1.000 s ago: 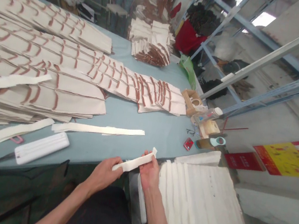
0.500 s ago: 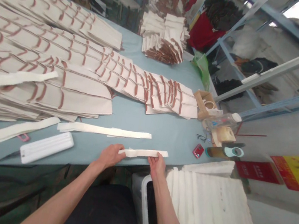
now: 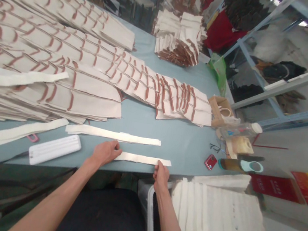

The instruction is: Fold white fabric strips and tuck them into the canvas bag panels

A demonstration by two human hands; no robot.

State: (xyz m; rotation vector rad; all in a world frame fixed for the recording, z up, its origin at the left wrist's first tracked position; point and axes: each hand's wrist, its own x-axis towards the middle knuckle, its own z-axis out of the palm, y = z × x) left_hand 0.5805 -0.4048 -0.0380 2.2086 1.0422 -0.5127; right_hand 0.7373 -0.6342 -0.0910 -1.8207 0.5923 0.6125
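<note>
A short cream fabric strip (image 3: 142,159) lies almost straight along the table's front edge. At its left end my left hand (image 3: 106,151) is closed, thumb and fingers pinched on the strip. My right hand (image 3: 161,175) grips the strip near its right end between thumb and curled fingers, and a small tail sticks out beyond. Just behind it rests a longer pile of cream strips (image 3: 113,135), apart from both hands. More cream strips (image 3: 21,132) lie to the left, beside a white oblong device (image 3: 54,149) with a cable.
Stacks of cream cloth pieces with brown edging (image 3: 99,72) cover the left and back. On the right are a red gadget (image 3: 210,162), glasses (image 3: 215,148), a plastic bottle (image 3: 235,130) and a cardboard box (image 3: 218,109). A white cloth stack (image 3: 219,218) stands near my right arm.
My left hand has shifted left along the strip, and the strip looks flatter and straighter. My right hand's fingers have curled over its end. The view has turned slightly left.
</note>
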